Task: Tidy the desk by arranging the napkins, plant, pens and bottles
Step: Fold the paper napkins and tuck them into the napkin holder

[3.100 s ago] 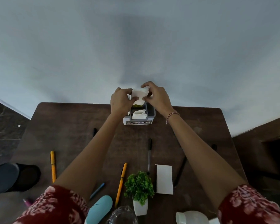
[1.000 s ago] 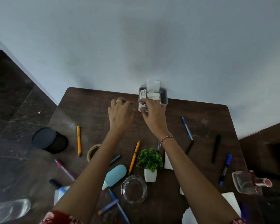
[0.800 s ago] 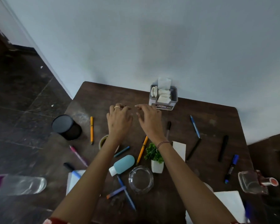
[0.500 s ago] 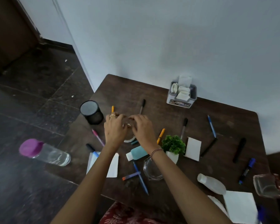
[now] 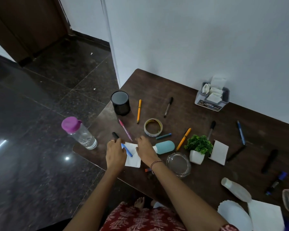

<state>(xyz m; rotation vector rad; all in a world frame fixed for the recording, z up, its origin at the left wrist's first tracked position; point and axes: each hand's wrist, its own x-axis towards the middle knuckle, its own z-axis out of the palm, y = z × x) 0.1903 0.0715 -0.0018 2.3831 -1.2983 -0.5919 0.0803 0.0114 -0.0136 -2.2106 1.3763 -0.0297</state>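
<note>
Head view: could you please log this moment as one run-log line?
left hand: by blue pen, grip unclear | right hand: open, over napkin edge | blue pen: lies on napkin | napkin holder: by wall

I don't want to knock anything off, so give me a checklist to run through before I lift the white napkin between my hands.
1. Reach: the white folded napkin lies between the left hand and the right hand: ok.
2. Napkin's top clear: not ok, a blue pen lies across it.
3. Both hands free: ok, neither holds anything.
4. Room in the grey napkin holder: cannot tell; it already holds napkins.
5. Clear bottle with purple cap steady: ok, it stands upright, though it is near a corner of the dark wooden desk.
</note>
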